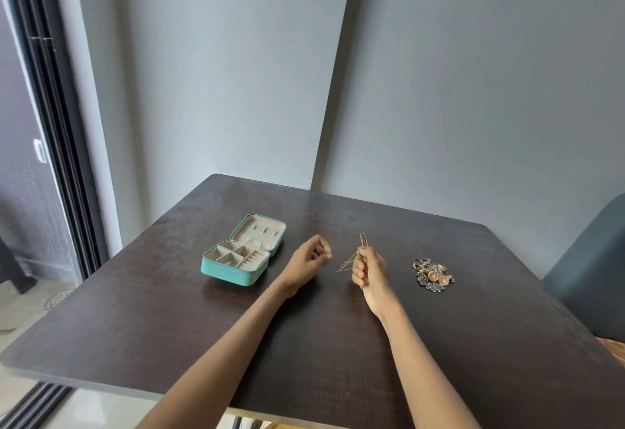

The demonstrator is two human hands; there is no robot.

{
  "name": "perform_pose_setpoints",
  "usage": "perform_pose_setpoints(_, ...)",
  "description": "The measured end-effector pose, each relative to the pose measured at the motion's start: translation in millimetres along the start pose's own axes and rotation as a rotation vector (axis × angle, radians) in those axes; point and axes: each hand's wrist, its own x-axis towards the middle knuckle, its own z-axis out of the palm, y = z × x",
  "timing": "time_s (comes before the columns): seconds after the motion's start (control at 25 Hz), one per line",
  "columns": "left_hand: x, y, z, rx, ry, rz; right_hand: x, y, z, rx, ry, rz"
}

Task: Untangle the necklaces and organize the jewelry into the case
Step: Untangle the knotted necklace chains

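Grey walls meet in a corner behind the dark wooden desk [169, 310], with a sliding door frame [64, 158] at the left and a blue-grey chair [595, 266] at the right edge. My 2 bare forearms reach across the desk from the near side.

My right hand [368, 271] is clenched around a slim gold pin [363, 242], a narrow loop of metal that stands upright out of the top of my fist. A fine gold necklace chain [346, 264] trails from the same hand toward the left, hanging low just over the wood; whether it touches the desk I cannot tell.

My left hand [309, 259] sits just left of that chain, fingers curled in with thumb and fingertips drawn together. Whether it pinches a strand of the chain is too small to make out.

Left of both hands, the teal jewelry case [236, 273] lies open on the desk, its lid [260, 230] folded back flat and its cream lining split into several compartments, with ring rolls at the right side.

Right of my right hand, well apart from the case, a small heap of jewelry [433, 274] rests on the desk: dark and gold pieces, with 2 round copper-coloured discs among them.
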Motion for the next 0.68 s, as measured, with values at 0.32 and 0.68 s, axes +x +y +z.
perform_pose_setpoints(0.32,0.9,2.7,7.3,0.705,0.006,-0.051,-3.8,-2.5,-1.7,0.058,-0.018,-0.004)
perform_pose_setpoints(0.68,-0.7,4.0,-3.0,-0.017,0.012,-0.117,-8.0,0.0,5.0,-0.233,-0.013,-0.034)
